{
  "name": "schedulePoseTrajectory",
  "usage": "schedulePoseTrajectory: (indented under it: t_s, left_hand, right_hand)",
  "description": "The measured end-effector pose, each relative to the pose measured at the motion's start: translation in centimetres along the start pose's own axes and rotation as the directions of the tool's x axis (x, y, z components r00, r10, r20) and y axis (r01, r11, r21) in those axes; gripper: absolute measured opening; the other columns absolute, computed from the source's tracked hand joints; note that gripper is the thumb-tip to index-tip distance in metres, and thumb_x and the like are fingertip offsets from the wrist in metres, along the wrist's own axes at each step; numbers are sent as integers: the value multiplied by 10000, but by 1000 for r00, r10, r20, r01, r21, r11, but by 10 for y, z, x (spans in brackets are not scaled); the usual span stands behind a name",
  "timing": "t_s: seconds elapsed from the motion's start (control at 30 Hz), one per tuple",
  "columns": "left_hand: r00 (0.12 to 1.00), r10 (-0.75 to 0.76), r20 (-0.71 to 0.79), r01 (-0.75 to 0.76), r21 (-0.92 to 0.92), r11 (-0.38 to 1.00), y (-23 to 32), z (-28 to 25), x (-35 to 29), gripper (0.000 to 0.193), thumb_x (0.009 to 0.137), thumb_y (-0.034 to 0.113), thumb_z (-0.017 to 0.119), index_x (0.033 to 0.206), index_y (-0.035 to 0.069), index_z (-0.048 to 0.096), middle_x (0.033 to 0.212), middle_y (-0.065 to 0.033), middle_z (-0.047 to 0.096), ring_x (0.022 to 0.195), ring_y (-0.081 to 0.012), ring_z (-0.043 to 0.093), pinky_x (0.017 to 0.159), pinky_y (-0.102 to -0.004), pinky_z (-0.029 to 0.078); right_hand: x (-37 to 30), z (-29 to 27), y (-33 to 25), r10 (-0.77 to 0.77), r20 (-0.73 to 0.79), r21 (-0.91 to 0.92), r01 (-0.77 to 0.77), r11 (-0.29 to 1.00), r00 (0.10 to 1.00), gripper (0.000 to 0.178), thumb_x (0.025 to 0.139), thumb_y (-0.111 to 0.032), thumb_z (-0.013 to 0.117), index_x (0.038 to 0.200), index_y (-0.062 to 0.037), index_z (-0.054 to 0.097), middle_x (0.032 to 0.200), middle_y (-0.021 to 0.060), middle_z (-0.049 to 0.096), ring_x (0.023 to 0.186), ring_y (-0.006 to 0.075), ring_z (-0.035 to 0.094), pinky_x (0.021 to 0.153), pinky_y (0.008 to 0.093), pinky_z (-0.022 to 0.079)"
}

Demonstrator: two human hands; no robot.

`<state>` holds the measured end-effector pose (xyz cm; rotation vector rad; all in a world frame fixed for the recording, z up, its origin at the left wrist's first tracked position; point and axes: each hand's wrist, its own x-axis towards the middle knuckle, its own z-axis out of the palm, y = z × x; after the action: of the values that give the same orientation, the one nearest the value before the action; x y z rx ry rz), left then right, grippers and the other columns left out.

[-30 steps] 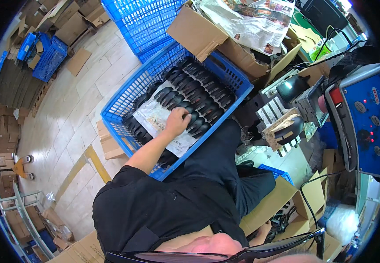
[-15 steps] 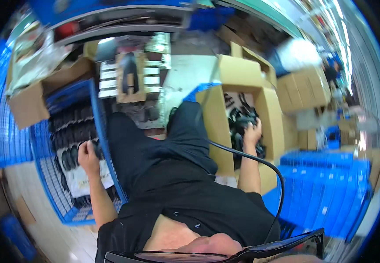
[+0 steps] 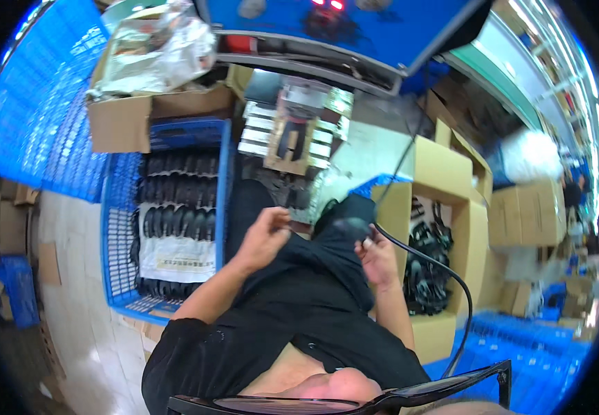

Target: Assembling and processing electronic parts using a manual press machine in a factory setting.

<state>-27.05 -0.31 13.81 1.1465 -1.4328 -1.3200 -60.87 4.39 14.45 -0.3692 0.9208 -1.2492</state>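
Note:
Over my lap, my left hand is raised with its fingers curled together; whatever lies in them, if anything, is too small to name. Across from it, my right hand pinches a dark, smooth piece blurred by motion against my dark trousers. To my left stands a blue plastic crate holding rows of black curved parts and a white printed bag. On the right, an open cardboard box contains a heap of black parts.
Ahead is a blue-topped workbench with red lights on it. Below it, a stack of small boxes stands between my knees and the bench. A black cable arcs past my right arm. Blue crates are at the lower right.
My right hand has come out of the cardboard box to my lap with a dark piece. My left hand has left the blue crate and moved inward. The view has turned left.

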Motion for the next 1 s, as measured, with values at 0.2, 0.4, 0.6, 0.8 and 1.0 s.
schedulePoseTrajectory:
  t_s: [0.2,0.4,0.6,0.8,1.0]
  left_hand:
    - [932,-312,184,357,-325,876,49,-1,16,486,1035,91,699,1481,19,522,1209,-107,670,889,-142,689,761,-308,581]
    - [942,-254,220,284,-119,951,78,-31,34,399,1010,105,715,1386,22,613,1002,-59,704,782,-113,642,701,-287,532]
    - [934,356,-39,-298,468,832,126,-33,69,450,918,275,823,1266,53,642,1157,-186,687,896,-348,719,821,-434,584]
    - [777,605,-174,-211,833,511,151,-32,130,465,884,368,828,1092,-1,635,1025,-210,694,888,-395,723,785,-460,604]
    - [794,579,-183,-161,856,491,143,-19,158,396,838,345,796,957,-4,652,925,-205,693,840,-395,729,738,-480,600]
  right_hand:
    - [22,90,38,170,176,-125,-150,981,970,463,957,42,731,1367,-121,590,1104,57,685,985,220,721,889,359,612]
    - [33,128,6,-89,501,-832,507,223,861,336,975,-162,777,1258,7,713,1026,66,695,986,232,657,910,392,526]
    - [44,143,-10,-82,264,-751,258,608,961,210,1038,-124,709,1201,4,682,941,4,675,840,114,623,766,291,524]
    - [68,161,-31,-259,173,-580,311,752,950,217,1037,-81,704,1242,-22,665,1016,2,690,851,85,621,724,256,516]
    - [91,183,-42,-345,210,-535,403,743,915,212,1043,-83,699,1244,-21,673,1025,7,696,855,91,628,720,253,520]
